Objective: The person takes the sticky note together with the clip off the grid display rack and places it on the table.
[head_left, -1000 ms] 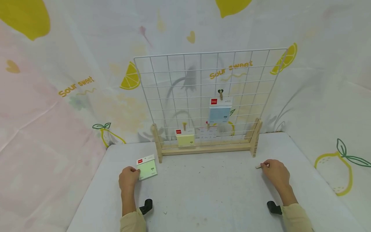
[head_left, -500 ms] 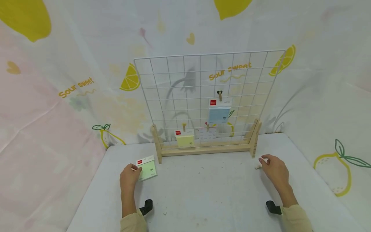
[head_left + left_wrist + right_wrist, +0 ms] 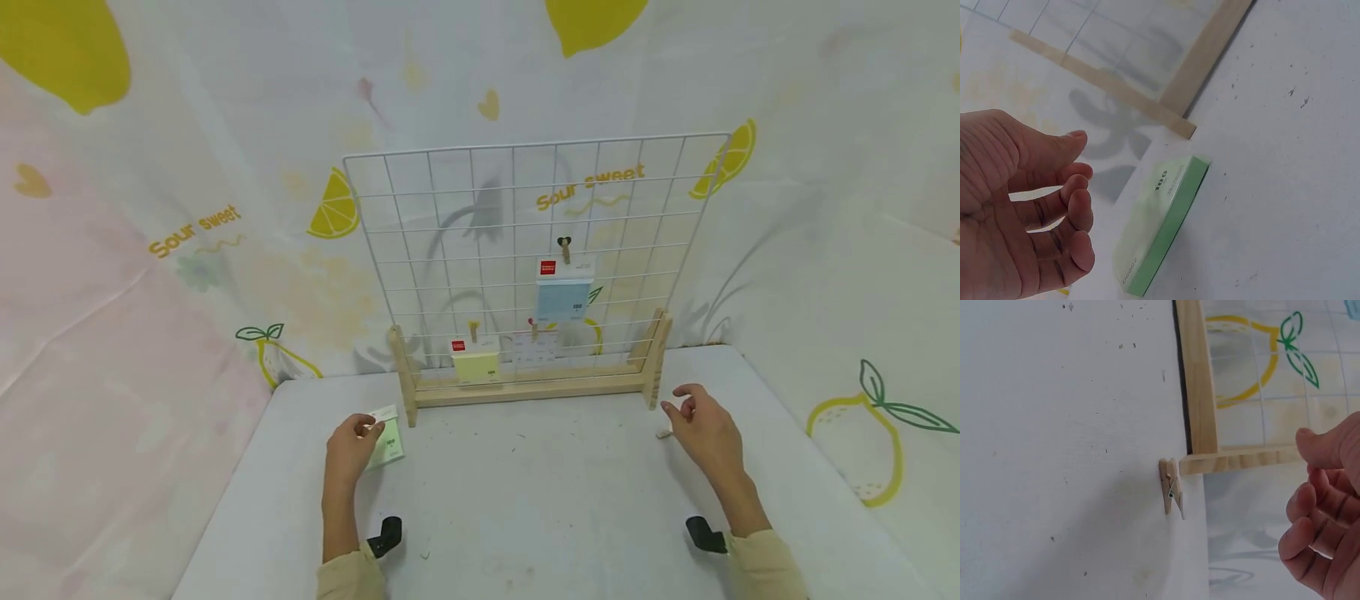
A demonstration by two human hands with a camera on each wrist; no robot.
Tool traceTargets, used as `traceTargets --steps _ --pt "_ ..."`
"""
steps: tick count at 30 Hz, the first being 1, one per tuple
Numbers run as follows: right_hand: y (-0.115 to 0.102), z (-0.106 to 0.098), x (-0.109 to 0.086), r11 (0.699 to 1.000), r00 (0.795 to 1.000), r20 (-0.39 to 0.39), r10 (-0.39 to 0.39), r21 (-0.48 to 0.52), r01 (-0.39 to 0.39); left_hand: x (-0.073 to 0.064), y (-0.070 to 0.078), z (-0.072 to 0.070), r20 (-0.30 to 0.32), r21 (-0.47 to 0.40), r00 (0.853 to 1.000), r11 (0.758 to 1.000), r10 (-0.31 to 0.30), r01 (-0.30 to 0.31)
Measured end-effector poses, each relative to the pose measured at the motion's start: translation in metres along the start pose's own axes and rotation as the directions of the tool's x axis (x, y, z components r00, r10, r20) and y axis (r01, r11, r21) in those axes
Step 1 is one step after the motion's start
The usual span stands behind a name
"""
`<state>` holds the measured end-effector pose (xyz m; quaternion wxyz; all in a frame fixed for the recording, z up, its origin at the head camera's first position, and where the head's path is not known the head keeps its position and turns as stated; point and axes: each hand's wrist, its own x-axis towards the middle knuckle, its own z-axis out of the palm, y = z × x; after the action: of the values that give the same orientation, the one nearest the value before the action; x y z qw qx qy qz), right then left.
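A pad of green sticky notes (image 3: pixel 390 447) lies on the left of the white table, partly covered by my left hand (image 3: pixel 349 450) in the head view. The left wrist view shows that hand apart from the green pad (image 3: pixel 1159 228), with fingers loosely bent and nothing between them. On the right, a small wooden clothespin (image 3: pixel 1170 487) rests on the table near the stand's foot. My right hand (image 3: pixel 707 429) hovers beside and above it, thumb and forefinger parted, holding nothing.
A white wire grid (image 3: pixel 427 258) stands in a wooden base (image 3: pixel 525 389) at the back. Clothespins fix a blue pad (image 3: pixel 562 302), a yellow pad (image 3: pixel 477 367) and a pale patterned sheet (image 3: pixel 535 350) to it. Lemon-print cloth (image 3: pixel 225 125) hangs behind.
My right hand has let go of the clothespin and lifted slightly away from it. My left hand has come off the green pad's edge and moved right and up, over the pad.
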<state>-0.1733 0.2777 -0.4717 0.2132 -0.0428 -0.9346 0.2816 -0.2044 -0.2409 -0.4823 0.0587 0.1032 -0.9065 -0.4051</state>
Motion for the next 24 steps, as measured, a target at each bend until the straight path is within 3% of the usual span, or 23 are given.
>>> traceTargets --steps 11,18,24 --pt "-0.011 -0.005 0.005 0.999 0.999 -0.036 -0.026 0.041 0.027 0.005 0.018 0.016 -0.057 -0.108 0.987 0.982 0.150 -0.156" --pt "-0.019 -0.006 0.010 0.996 0.994 -0.096 -0.061 0.052 0.066 0.005 0.031 0.024 -0.123 -0.180 0.960 0.946 0.250 -0.269" --pt "-0.026 -0.008 0.014 0.993 0.986 -0.145 -0.085 0.069 0.096 0.004 0.046 0.036 -0.119 -0.218 0.943 0.918 0.312 -0.331"
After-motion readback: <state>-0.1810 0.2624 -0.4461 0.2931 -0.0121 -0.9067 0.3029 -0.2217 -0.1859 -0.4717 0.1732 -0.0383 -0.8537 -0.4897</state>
